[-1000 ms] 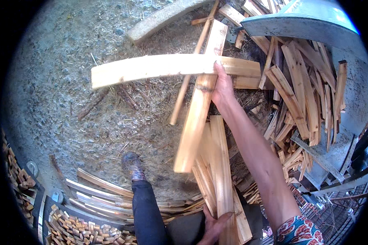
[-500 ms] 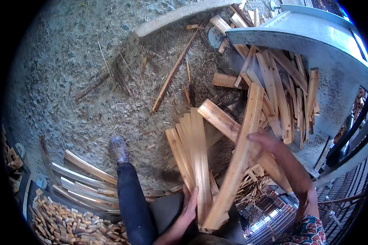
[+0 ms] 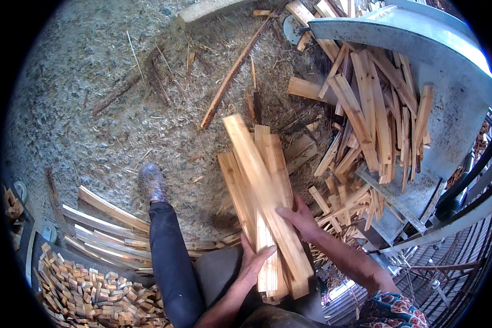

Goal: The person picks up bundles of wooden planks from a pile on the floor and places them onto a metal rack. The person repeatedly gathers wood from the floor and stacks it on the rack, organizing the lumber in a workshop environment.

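A stack of wooden slats stands in front of my lap, tilted away from me. My left hand is closed around its lower left side, thumb across the front. Lying slantwise over the stack is another wooden slat, its upper end blurred and leaning left. My right hand is closed on this slat's right edge, thumb on top and fingers partly hidden behind the wood. The lower ends of the slats sit close to my lap.
A heap of loose slats lies at the right, beside a grey metal chute. Offcuts sit below it. Lower left are long strips and many short blocks. My booted foot rests on the dirt ground.
My right hand has moved left, bringing the slat from the right over the stack. The slat's upper end now leans left. My left hand keeps its hold.
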A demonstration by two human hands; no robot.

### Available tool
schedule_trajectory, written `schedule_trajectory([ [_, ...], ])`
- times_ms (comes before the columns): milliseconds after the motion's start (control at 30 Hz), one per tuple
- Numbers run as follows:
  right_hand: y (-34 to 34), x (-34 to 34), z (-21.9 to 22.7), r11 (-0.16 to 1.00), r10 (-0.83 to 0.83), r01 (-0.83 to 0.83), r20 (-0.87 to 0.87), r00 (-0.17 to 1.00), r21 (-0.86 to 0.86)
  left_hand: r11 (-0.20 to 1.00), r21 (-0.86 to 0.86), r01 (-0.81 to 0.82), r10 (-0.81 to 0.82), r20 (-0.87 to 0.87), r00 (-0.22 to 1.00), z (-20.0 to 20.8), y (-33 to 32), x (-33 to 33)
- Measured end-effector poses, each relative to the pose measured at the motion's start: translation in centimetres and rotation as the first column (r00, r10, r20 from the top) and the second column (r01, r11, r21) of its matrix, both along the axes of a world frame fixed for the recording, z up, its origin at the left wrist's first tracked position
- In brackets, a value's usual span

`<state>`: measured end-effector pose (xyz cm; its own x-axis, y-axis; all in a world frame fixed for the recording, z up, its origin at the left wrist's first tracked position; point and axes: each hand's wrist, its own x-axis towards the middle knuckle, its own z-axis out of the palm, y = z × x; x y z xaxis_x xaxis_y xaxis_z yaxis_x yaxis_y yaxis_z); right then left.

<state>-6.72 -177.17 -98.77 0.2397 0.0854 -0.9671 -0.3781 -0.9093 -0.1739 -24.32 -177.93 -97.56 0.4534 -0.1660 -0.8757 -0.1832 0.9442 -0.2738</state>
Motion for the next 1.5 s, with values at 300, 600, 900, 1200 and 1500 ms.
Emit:
schedule_trajectory([
  [300, -4.7, -0.5, 3.0, 0.998, -0.041, 0.033, -0.145, 0.989, -0.058, 1.0, 0.01, 0.006, -0.007, 0.022, 1.0, 1.4, 1.7, 0.7],
  [600, -0.3, 4.4, 9.9, 0.962, -0.24, 0.175, -0.337, 0.911, -0.212, 0.994, 0.105, 0.007, -0.012, 0.053, 0.999, 7.3, 5.5, 3.7],
  [900, -1.3, 5.1, 8.8, 0.903, -0.415, 0.336, -0.347, 0.841, -0.266, 0.975, 0.17, -0.145, 0.161, -0.089, 0.983, 3.2, 3.6, 6.1],
  [1200, 2.8, 1.7, 20.2, 0.972, -0.158, 0.212, -0.387, 0.908, 0.099, 0.848, 0.528, 0.052, 0.043, -0.166, 0.985, 11.5, 3.1, 4.2],
  [1500, 19.0, -10.2, 32.5, 0.797, 0.284, -0.015, -0.353, 0.891, 0.603, 0.485, 0.843, -0.234, 0.412, 0.016, 0.911, 25.1, 17.4, -6.3],
])
